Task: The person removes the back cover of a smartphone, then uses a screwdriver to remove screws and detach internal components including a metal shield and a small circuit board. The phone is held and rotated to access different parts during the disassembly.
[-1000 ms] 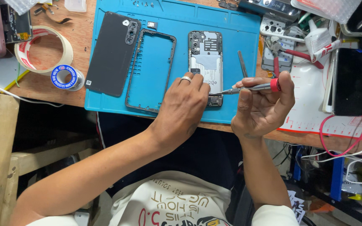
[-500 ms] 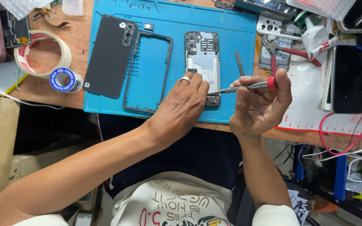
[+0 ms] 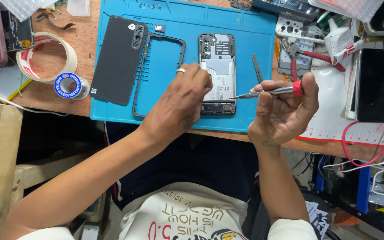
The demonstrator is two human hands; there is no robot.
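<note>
The right hand (image 3: 285,111) pinches a slim screwdriver (image 3: 267,92) with a red cap, the thumb and fingers pressed together around its shaft; the tool lies nearly level, its fine tip pointing left and ending just at the right edge of the opened phone (image 3: 218,73). The left hand (image 3: 181,104) rests palm down on that phone, its fingers closed loosely over the left and lower part of the body and touching it; a ring shows on one finger. The phone lies face down with its back removed, inner plates and a white label showing, upright in the middle of the blue work mat (image 3: 241,26). So the phone sits under the left grip and just left of the screwdriver's tip.

Left of the phone on the mat lies a dark frame (image 3: 139,84), and beside that the black back cover (image 3: 116,60). A thin grey metal tool (image 3: 257,67) lies on the mat just right of the phone. On the wooden table (image 3: 90,26) left of the mat stand a wide tape roll (image 3: 45,58) and a small blue-and-white spool (image 3: 70,86). To the right lie red-handled pliers (image 3: 316,57) and a dark phone (image 3: 374,84).
</note>
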